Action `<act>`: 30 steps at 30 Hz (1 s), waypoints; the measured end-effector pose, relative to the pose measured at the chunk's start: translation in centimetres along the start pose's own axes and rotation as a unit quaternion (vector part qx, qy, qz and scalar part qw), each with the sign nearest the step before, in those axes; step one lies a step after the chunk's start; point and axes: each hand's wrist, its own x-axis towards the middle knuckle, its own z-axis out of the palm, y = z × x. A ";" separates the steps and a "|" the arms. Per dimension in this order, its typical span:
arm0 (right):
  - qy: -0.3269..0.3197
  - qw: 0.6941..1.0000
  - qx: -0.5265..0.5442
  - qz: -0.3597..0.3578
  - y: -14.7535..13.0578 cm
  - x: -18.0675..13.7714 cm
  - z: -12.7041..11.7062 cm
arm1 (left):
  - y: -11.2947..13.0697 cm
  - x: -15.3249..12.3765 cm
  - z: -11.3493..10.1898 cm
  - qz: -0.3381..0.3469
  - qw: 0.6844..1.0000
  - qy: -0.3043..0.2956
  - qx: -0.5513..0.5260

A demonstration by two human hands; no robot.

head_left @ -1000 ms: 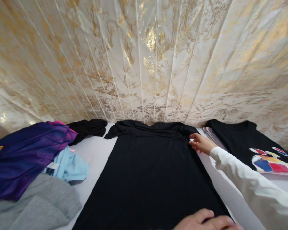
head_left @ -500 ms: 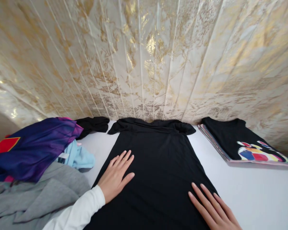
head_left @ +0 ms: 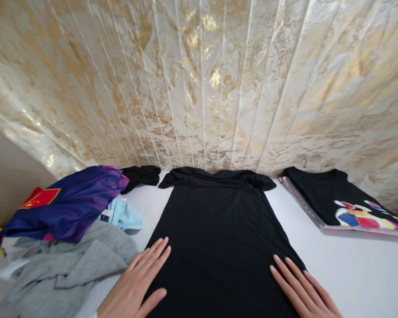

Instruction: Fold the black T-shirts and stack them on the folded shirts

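A black T-shirt (head_left: 219, 229) lies spread on the white table, its sleeves and collar at the far end by the curtain. My left hand (head_left: 141, 278) rests flat on its left edge, fingers stretched toward the far end and thumb apart. On the right edge of the shirt lies my right hand (head_left: 305, 287), open, with its lower part cut off by the frame. Neither hand grips the cloth. The shirt's near end runs out of view.
To the left is a loose heap with a purple garment (head_left: 76, 207), a grey garment (head_left: 86, 260), a light blue cloth (head_left: 129, 216) and a black cloth (head_left: 144, 176). A folded stack (head_left: 315, 198) sits at right. A gold-patterned curtain (head_left: 199, 88) hangs behind the white table (head_left: 358, 269).
My left hand has slid toward me and left along the shirt's edge. The right hand stays almost in place on the shirt. The view has shifted slightly left.
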 end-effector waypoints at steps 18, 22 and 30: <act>-0.083 0.985 0.146 0.043 -4.0 3.3 -2.0 | -0.3 0.9 -0.5 0.039 0.997 -0.067 -0.019; -0.091 0.986 0.137 0.031 -3.8 3.3 -2.4 | 0.1 0.7 -1.3 0.042 0.996 -0.066 -0.040; -0.120 0.959 0.197 -0.167 -6.3 4.9 -2.5 | 3.4 -1.1 -3.6 0.156 0.968 -0.094 -0.172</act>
